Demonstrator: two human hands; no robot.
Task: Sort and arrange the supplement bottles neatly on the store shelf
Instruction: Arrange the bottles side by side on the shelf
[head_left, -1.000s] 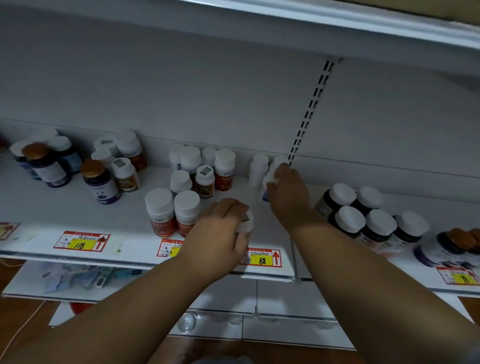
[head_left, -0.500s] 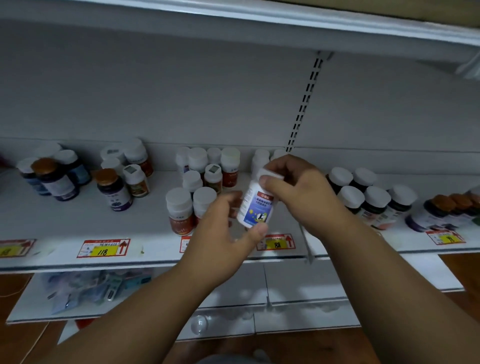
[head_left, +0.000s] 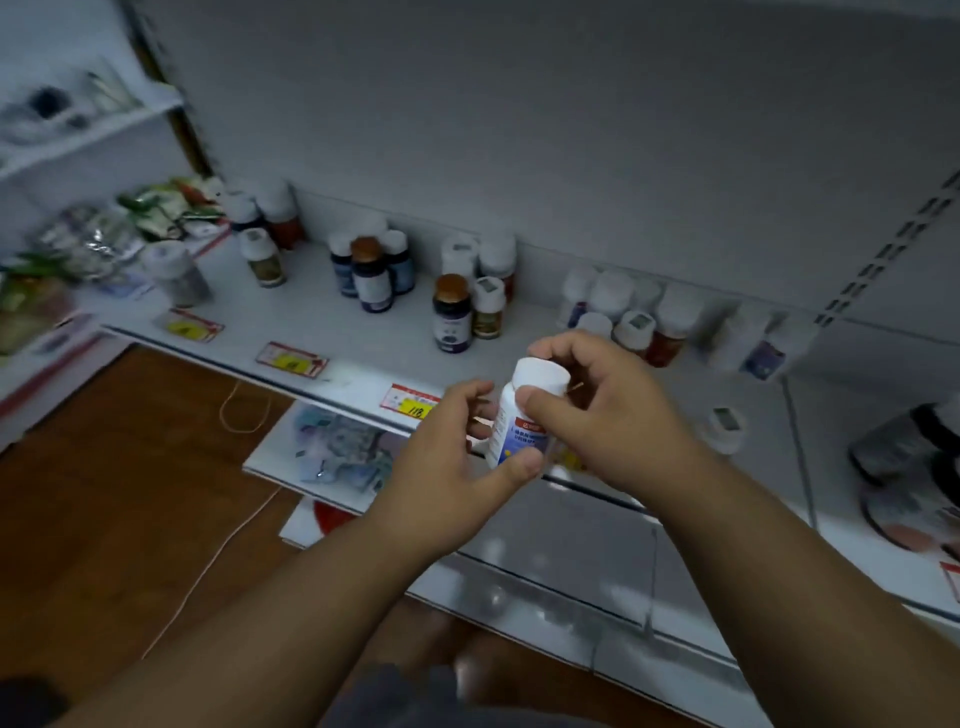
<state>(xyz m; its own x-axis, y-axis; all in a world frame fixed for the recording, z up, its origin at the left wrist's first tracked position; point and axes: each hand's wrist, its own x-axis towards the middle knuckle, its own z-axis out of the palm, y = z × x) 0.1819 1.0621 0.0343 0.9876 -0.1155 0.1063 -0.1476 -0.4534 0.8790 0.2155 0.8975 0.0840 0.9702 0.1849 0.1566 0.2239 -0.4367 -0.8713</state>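
Head view, nearest first: I am seeing two bare forearms reaching up from the bottom edge and meeting at mid-frame over a white bottle (head_left: 521, 415) with a white cap and a blue-and-red label. It is being held in the air in front of the shelf (head_left: 332, 332), tilted a little, not resting on anything. The left hand (head_left: 452, 467) is grasping the lower body, thumb pressing against the label from the front and fingers curled round the far side. The right hand (head_left: 597, 410) is gripping the top, thumb lying across the neck just under the cap and fingers arching over it. Below the hands, a lower shelf is carrying blurred flat packets (head_left: 337, 447), and a thin cord (head_left: 228, 535) is trailing across the wooden floor (head_left: 104, 493). Just behind the left hand, a price tag reading 118 (head_left: 413, 405) is sitting on the shelf edge. Farther back, a brown-capped dark bottle (head_left: 452, 314) is standing just beside a small white-capped one, a trio of dark bottles (head_left: 371, 273) is clustering to the left, and white-capped bottles (head_left: 623, 312) are crowding near the back wall behind the hands. At far left, blurred bagged goods (head_left: 88, 239) are piling up on the neighbouring bay.
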